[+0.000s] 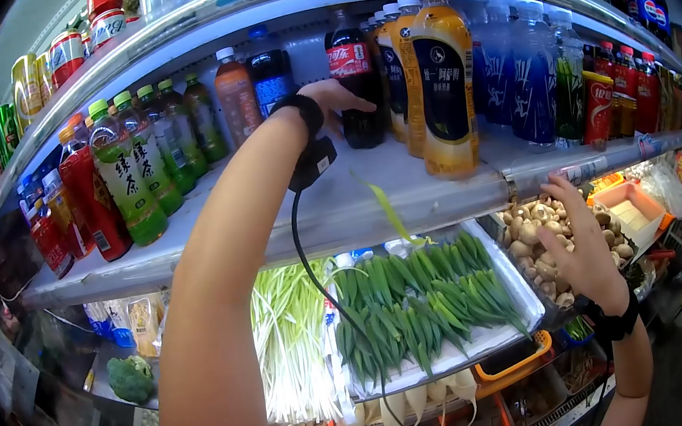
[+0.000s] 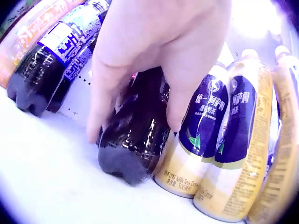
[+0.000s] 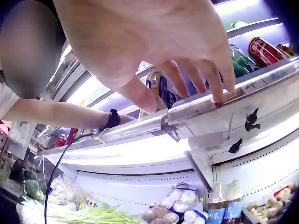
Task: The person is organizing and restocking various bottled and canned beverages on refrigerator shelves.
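Note:
My left hand (image 1: 333,98) reaches onto the middle shelf and grips a dark cola bottle (image 1: 349,60) with a red label. In the left wrist view, the thumb and fingers lie on either side of the upright cola bottle (image 2: 133,151), and the palm hides its upper part. Yellow milk tea bottles (image 2: 205,116) stand close on its right; a blue-labelled dark bottle (image 1: 270,74) is to the left. My right hand (image 1: 584,256) holds nothing, its fingers spread. Its fingertips are right at the shelf's front edge (image 3: 191,108), above the mushrooms (image 1: 529,233).
Green tea bottles (image 1: 128,174) line the left of the shelf, with blue bottles (image 1: 534,87) to the right. Below lie okra (image 1: 424,297) on a tray, pale green shoots (image 1: 290,344) and broccoli (image 1: 130,379). A yellow-green strip (image 1: 388,213) hangs from the shelf edge. Cans (image 1: 66,56) stand above.

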The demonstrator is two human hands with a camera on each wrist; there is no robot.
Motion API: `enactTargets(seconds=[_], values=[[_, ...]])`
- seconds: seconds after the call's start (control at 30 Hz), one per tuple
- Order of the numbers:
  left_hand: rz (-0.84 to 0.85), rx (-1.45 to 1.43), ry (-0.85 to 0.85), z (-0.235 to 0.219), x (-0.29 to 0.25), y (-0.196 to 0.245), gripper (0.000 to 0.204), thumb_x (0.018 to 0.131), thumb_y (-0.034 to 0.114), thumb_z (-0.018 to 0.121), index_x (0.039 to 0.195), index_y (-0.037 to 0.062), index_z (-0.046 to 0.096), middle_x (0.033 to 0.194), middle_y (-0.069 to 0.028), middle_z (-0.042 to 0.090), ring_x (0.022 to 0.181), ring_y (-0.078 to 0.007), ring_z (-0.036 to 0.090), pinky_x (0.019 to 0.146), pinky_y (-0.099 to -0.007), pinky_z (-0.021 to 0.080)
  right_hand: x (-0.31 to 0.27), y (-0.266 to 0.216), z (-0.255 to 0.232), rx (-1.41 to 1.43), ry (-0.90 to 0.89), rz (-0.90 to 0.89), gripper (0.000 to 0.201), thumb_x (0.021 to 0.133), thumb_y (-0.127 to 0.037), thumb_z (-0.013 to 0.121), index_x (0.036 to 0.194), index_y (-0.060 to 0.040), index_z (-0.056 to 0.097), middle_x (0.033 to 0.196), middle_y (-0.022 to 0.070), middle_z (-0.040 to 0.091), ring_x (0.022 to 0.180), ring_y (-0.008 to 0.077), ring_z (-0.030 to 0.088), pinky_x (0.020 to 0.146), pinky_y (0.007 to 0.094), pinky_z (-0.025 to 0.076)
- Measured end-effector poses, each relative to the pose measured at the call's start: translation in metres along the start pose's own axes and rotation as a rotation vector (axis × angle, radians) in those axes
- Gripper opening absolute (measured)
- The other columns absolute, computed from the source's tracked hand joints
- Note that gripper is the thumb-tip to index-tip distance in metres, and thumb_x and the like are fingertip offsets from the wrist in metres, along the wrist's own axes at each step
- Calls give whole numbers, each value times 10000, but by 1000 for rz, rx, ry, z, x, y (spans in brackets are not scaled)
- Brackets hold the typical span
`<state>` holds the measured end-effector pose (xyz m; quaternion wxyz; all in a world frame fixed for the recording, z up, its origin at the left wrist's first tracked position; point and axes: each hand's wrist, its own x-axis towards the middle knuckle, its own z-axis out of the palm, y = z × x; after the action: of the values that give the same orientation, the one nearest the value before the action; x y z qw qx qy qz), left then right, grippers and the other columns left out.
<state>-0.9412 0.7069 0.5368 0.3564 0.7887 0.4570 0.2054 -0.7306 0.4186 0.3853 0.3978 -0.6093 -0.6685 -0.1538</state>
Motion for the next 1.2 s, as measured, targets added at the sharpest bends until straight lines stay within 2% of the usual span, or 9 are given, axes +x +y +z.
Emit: enactTargets(seconds=[0.13, 0.4, 0.53, 0.57, 0.67, 1.07, 1.1, 1.13, 1.2], values=[[-8, -39, -59, -1, -9, 8, 545, 736, 234, 708, 1122, -77, 482, 1142, -222, 526, 903, -323, 607, 772, -358, 544, 22, -23, -11, 68, 58, -15, 373, 809, -112, 547, 1147, 2, 438, 1258, 193, 403, 1158, 350, 412, 962, 371, 321], [52, -117, -177, 13, -83, 23, 520, 728, 213, 719, 1079, -101, 500, 1088, -227, 557, 872, -304, 623, 758, -349, 539, 57, -76, -17, 250, 130, -158, 296, 787, -60, 558, 1064, 14, 485, 1084, 157, 507, 1025, 277, 506, 883, 340, 385], [181, -30, -107, 20, -87, 22, 604, 678, 159, 755, 1179, 53, 434, 1072, -141, 566, 901, -272, 605, 706, -406, 539, 71, -87, -11, 253, 141, -265, 298, 770, -77, 567, 1032, 33, 477, 1006, 171, 511, 962, 293, 511, 850, 344, 396], [219, -30, -35, 24, -90, 23, 745, 631, 114, 779, 1150, -137, 307, 1061, -266, 512, 913, -356, 591, 679, -424, 553, 75, -88, -9, 256, 134, -255, 310, 770, -86, 569, 1037, 40, 473, 1006, 172, 508, 956, 296, 511, 840, 346, 400], [253, -3, -90, 25, -93, 24, 873, 627, 142, 785, 1196, -134, 183, 1123, -266, 460, 877, -373, 600, 659, -399, 558, 84, -91, 1, 274, 144, -204, 330, 774, -99, 571, 1052, 45, 466, 1013, 176, 505, 950, 296, 512, 834, 345, 403], [232, -42, -93, 21, -95, 17, 875, 643, 163, 780, 1197, -136, 173, 1126, -273, 464, 861, -358, 607, 680, -373, 554, 102, -84, 24, 348, 177, -87, 294, 783, -74, 580, 1030, 19, 451, 940, 135, 513, 848, 224, 521, 754, 311, 440], [171, -23, -52, 23, -96, 18, 647, 687, 103, 739, 1160, -104, 349, 1093, -215, 529, 884, -299, 614, 732, -324, 547, 101, -83, 24, 352, 176, -79, 292, 783, -73, 580, 1029, 16, 452, 924, 131, 508, 842, 218, 520, 753, 306, 438], [169, -25, -46, 11, -97, 17, 647, 687, 103, 739, 1160, -104, 349, 1093, -215, 529, 884, -299, 614, 732, -324, 547, 101, -82, 24, 356, 175, -72, 290, 783, -73, 580, 1028, 14, 453, 908, 127, 504, 836, 212, 518, 753, 301, 437], [405, 233, -499, -20, -105, 17, 516, 678, 46, 703, 1094, -71, 422, 1028, -171, 555, 930, -234, 596, 696, -299, 538, 97, -79, 24, 380, 190, -78, 278, 779, -59, 580, 1021, 7, 459, 876, 110, 498, 814, 192, 520, 756, 289, 434]])
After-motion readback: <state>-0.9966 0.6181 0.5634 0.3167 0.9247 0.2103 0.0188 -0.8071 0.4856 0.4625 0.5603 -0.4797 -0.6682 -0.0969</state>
